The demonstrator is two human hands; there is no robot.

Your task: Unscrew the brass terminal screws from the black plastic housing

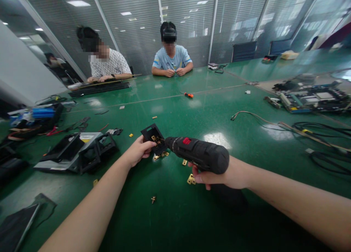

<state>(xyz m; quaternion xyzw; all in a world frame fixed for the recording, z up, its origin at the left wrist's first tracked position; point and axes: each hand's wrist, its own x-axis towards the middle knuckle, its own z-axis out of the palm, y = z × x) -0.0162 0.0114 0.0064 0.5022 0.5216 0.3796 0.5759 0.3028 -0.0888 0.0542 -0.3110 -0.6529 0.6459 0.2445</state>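
Observation:
My left hand [141, 150] is closed on a black plastic panel [151, 132] that carries small brass pieces and has a cut-out at its top. My right hand [216, 177] wraps round the grip of a black cordless drill [199, 153] with a red switch. The drill points left, its bit reaching the brass parts on the panel; whether it sits in a screw I cannot tell. Brass plates [161, 155] lie just below the panel. More brass plates [191, 179] lie by my right fingers. Nearer me are small screws [153, 199].
Black frames [97, 153] and a grey housing stand at the left. An orange screwdriver [188, 95] lies farther back. Circuit boards [315, 96] and black cables [326, 135] spread along the right. Two people [171, 58] sit across the green table [131, 226].

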